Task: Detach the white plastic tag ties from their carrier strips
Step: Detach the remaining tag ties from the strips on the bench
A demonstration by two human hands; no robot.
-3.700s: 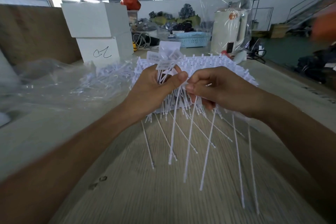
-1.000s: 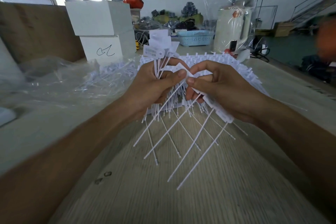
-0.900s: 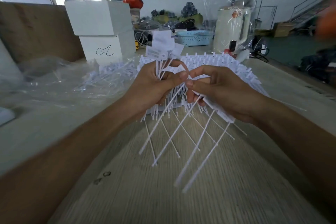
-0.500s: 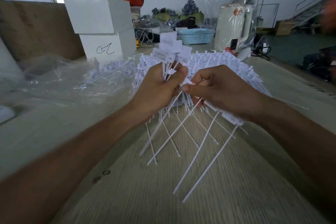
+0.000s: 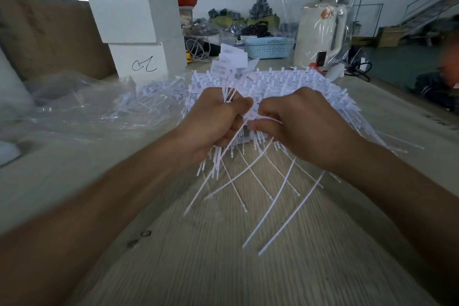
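- Head view, centre of the frame: we see the left hand (image 5: 216, 119) curled round a bundle of detached tag ties (image 5: 229, 74), its thumb pressed across them; their flat tag heads stick up above the fist and their thin tails hang out below it.
- Just right of it, the right hand (image 5: 295, 122) pinches a carrier strip (image 5: 252, 115) between thumb and bent fingers, nearly touching the left thumb; several long ties (image 5: 280, 191) hang from this grip down toward the lower centre of the frame, slanting left.
- Behind both hands, in the upper centre, a big stack of undetached tie strips (image 5: 298, 79) lies on the wooden table (image 5: 223, 268).
- Centre left, a loose pile of ties (image 5: 149, 99) lies partly under crumpled clear plastic sheeting (image 5: 62, 102).
- Upper left, two stacked white boxes (image 5: 139, 32); the lower one bears a black scribble.
- Upper centre-right, a light blue basket (image 5: 268, 47), and right of it a cream kettle (image 5: 320, 32) wrapped in a clear bag.
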